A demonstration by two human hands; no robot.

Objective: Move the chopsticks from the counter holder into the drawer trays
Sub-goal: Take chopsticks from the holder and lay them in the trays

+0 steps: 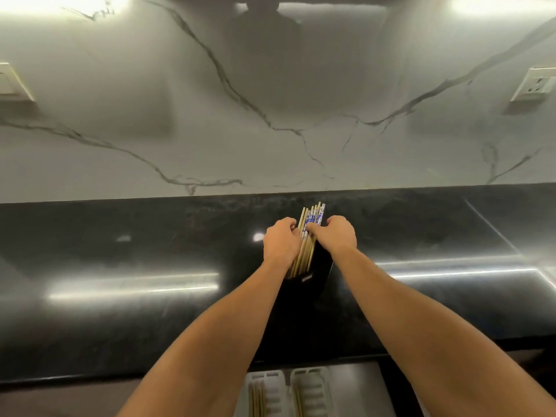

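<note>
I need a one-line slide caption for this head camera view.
Both hands, left and right, grip pale wooden chopsticks in a black holder above white drawer trays.

Bright under-cabinet strips, glare streaks on glossy black counter (120,311), curved wide-angle edges.

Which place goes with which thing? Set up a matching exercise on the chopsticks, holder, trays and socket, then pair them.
Things:
1. bundle of bamboo chopsticks with blue-patterned tops
2. tall black holder
3. white plastic drawer trays
4. white wall socket

Places:
A. below the counter edge
B. on the dark counter
C. on the marble wall, right
D. between both hands

Pairs: 1-D, 2-B, 3-A, 4-C
</note>
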